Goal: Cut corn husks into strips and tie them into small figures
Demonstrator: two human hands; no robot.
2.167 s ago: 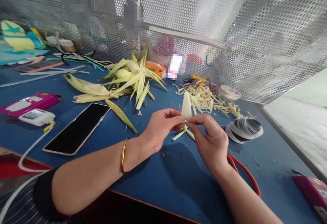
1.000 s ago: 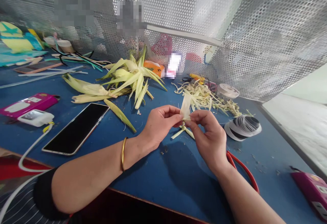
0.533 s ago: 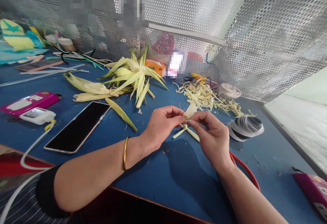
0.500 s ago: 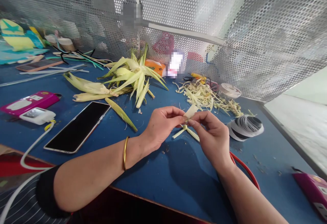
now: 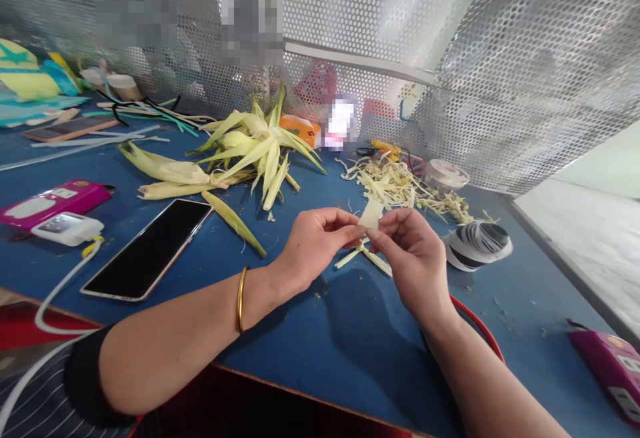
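Observation:
Between my two hands is a pale strip of corn husk (image 5: pixel 371 213), its flat end standing up above the fingertips. My left hand (image 5: pixel 323 241) pinches it from the left, thumb against fingers. From the right, my right hand (image 5: pixel 413 251) pinches its lower edge with thumb and forefinger. Just below the fingertips, a small knotted husk piece (image 5: pixel 374 259) spreads its narrow legs; whether it joins the strip is hidden by my fingers. A heap of shredded husk (image 5: pixel 385 181) lies beyond my right hand. One green husk leaf (image 5: pixel 235 223) lies left of my left hand.
Large corn husks (image 5: pixel 260 141) lie at the back middle. A black-screened phone (image 5: pixel 147 248) and a magenta power strip (image 5: pixel 60 201) are at left. A thread spool (image 5: pixel 479 246) and red cable (image 5: pixel 477 325) sit right. Another magenta power strip (image 5: pixel 607 365) lies far right. A perforated metal screen (image 5: pixel 350 18) closes the back.
My fingers have shifted slightly on the husk strip, and its flat end shows wider and lower. My right fingers are a little more curled. The whole view has drifted slightly.

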